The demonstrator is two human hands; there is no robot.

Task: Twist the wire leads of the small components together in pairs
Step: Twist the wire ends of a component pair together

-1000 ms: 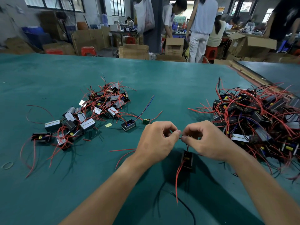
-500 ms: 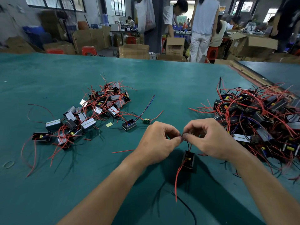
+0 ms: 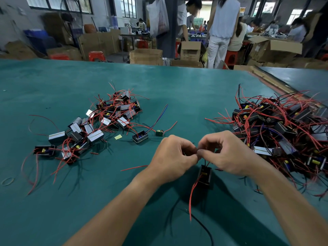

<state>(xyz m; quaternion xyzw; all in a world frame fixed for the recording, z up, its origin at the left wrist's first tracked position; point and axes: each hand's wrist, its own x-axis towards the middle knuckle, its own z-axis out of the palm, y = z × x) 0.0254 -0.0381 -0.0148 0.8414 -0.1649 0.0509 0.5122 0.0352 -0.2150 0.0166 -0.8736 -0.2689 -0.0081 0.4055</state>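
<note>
Head: left hand, right hand apparently pinch component leads.

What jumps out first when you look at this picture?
The left hand and right hand meet in the middle, pinching the wires of a black component just below them. A big pile of red-wired parts lies on the right of the green table, a small pile on the left.

light: bright, daylight from far windows | shadows: soft under my forearms | blur: slight | edges: wide-angle bowed
</note>
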